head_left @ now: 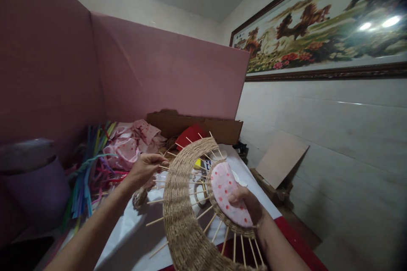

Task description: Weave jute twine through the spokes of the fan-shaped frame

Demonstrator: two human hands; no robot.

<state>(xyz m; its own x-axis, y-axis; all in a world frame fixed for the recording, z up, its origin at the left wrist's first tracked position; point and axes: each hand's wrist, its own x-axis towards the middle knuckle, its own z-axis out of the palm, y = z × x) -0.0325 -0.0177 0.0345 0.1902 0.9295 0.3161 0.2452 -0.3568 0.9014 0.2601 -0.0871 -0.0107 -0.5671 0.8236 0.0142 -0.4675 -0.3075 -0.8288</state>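
Note:
A half-round woven fan (179, 203) of brown twine is held up in front of me, with thin wooden sticks radiating through its wide band. At its inner edge is a half-round piece of pink fabric with red dots (225, 188), rimmed with twine. My right hand (249, 205) grips this inner part, its thumb on the dotted fabric. My left hand (148, 168) is closed in a pinch at the fan's outer left edge, by the stick tips. A thin strand of twine (163, 154) appears at its fingertips. Below that hand lies a ball of twine (140, 198).
Behind the fan are a white-covered table (127, 228), a roll of tape (200, 194) and a red piece (190, 135). Crumpled dotted fabric (133, 142) and colourful strips (85, 178) lie left, near a purple bin (38, 194). Cardboard (222, 130) borders the back.

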